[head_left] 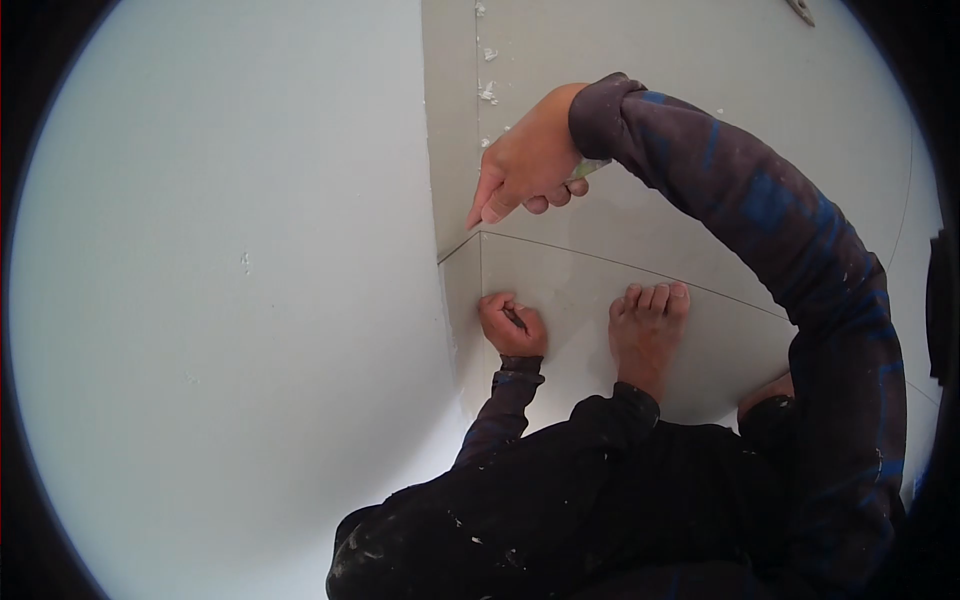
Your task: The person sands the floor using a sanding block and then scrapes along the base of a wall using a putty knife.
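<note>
My right hand (535,160) reaches down to the tile corner at the foot of the wall. Its fingers are closed round a thin tool with a pale green end (588,170) that shows beside the palm; most of it is hidden by the hand. The index fingertip points at the joint between the tile skirting (452,110) and the floor tiles (620,120). Lower down, my left hand (515,325) is a fist resting near the skirting. A dark spot shows among its fingers, but I cannot tell what it is.
A pale wall (230,330) fills the left side. White crumbs (488,93) lie along the floor joint above my right hand. A bare foot (650,330) stands on the tiles beside my left hand. Part of a tool (801,11) shows at the top right.
</note>
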Demonstrator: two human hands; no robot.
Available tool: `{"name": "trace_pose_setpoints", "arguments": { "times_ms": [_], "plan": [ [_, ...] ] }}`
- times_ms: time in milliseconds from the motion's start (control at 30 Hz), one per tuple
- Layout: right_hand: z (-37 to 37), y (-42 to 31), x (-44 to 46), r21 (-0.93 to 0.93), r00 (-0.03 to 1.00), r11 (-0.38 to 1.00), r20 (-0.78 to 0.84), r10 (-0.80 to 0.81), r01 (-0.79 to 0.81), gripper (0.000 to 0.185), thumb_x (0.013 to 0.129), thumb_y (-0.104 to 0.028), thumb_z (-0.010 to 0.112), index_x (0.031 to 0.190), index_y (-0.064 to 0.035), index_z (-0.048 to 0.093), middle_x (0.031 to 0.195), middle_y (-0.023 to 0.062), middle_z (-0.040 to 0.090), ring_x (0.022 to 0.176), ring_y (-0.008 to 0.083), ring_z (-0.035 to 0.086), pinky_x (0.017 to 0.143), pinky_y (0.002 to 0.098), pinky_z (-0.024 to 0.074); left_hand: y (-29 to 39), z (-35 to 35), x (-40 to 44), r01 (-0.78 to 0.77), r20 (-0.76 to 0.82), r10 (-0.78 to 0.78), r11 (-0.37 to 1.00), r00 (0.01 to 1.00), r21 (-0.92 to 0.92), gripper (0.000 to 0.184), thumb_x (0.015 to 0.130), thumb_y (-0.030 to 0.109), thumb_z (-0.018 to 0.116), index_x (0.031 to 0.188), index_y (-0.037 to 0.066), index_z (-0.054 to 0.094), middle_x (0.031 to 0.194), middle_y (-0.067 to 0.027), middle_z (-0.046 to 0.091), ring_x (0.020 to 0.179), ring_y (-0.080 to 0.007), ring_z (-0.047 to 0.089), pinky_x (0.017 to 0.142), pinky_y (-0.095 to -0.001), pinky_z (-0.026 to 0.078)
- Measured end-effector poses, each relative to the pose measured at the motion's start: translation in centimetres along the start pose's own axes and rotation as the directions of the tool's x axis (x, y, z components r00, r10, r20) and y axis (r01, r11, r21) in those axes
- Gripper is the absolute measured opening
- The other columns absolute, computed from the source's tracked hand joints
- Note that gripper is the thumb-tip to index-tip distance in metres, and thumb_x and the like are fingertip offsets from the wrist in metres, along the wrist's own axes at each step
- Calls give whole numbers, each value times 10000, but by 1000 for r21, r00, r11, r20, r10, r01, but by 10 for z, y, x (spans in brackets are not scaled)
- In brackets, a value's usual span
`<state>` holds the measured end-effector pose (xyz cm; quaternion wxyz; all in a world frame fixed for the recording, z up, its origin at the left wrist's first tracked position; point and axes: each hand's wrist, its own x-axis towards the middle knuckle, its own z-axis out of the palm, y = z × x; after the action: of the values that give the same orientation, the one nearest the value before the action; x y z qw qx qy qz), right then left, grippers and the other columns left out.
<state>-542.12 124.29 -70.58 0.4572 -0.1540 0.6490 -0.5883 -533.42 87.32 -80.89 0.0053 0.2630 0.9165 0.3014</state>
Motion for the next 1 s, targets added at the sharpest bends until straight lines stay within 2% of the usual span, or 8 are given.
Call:
{"name": "trace_pose_setpoints", "arguments": {
  "times_ms": [567, 667, 733, 800, 867, 900, 967, 1000],
  "plan": [
    [3, 4, -2, 56, 998, 998, -61, 19, -16, 470, 1035, -359, 555, 1485, -224, 564, 863, 56, 546, 639, 161, 479, 556, 344, 471, 2, 1, 0, -34, -6, 34, 999, 999, -1, 244, 804, 10, 544, 1048, 13, 554, 921, -120, 524, 715, -239, 490, 628, -356, 419],
    [10, 5, 11, -12, 999, 1000, -32, -8, 7, 467, 1039, -357, 559, 1488, -228, 561, 855, 52, 539, 641, 161, 480, 549, 338, 474, 8, 2, 4, -5, 19, 5, 1000, 1000, -8, 245, 809, 12, 541, 1053, 11, 555, 921, -118, 521, 718, -233, 490, 630, -353, 421],
    [16, 14, 15, 60, 999, 998, -46, -15, 17, 473, 1040, -361, 557, 1495, -232, 553, 838, 48, 533, 636, 157, 479, 545, 334, 474, 8, 2, 6, -68, -2, 68, 998, 998, 2, 242, 815, 19, 523, 1057, 14, 531, 894, -60, 452, 686, -144, 416, 607, -292, 373],
    [26, 21, 7, 131, 998, 991, -52, -26, 33, 479, 1042, -365, 555, 1503, -235, 545, 821, 44, 526, 631, 153, 478, 542, 330, 475, 6, 0, 5, -82, 5, 82, 996, 997, 15, 244, 815, 19, 522, 1059, 14, 533, 895, -61, 453, 687, -144, 419, 606, -291, 374],
    [39, 31, -13, 94, 986, 995, -167, -28, 44, 479, 1056, -361, 540, 1519, -241, 527, 809, 41, 515, 632, 139, 483, 540, 314, 469, 5, 1, 6, -95, -3, 95, 995, 995, 21, 246, 815, 18, 521, 1061, 15, 534, 896, -63, 455, 687, -144, 421, 604, -291, 376],
    [46, 35, -20, 86, 985, 996, -170, -24, 39, 479, 1056, -361, 540, 1519, -241, 527, 809, 41, 515, 632, 139, 483, 540, 314, 469, 7, 0, 4, -52, -3, 52, 999, 999, 9, 243, 811, 18, 531, 1053, 12, 549, 901, -90, 484, 705, -190, 456, 622, -323, 400],
    [61, 43, -33, 213, 925, 975, -379, 16, 71, 475, 1077, -334, 507, 1534, -206, 501, 824, 58, 513, 646, 131, 488, 584, 310, 486, 10, 1, 3, -8, -9, 8, 1000, 1000, -15, 241, 806, 18, 541, 1046, 10, 564, 906, -117, 513, 722, -236, 491, 640, -355, 424],
    [77, 59, -6, 188, 893, 975, -450, -24, 121, 469, 1086, -308, 490, 1539, -187, 486, 907, 91, 583, 708, 157, 552, 666, 322, 514, 10, 0, 2, 2, 2, -1, 1000, 1000, -10, 242, 803, 17, 541, 1044, 9, 565, 904, -118, 511, 721, -237, 490, 637, -356, 421]
  ]
}}
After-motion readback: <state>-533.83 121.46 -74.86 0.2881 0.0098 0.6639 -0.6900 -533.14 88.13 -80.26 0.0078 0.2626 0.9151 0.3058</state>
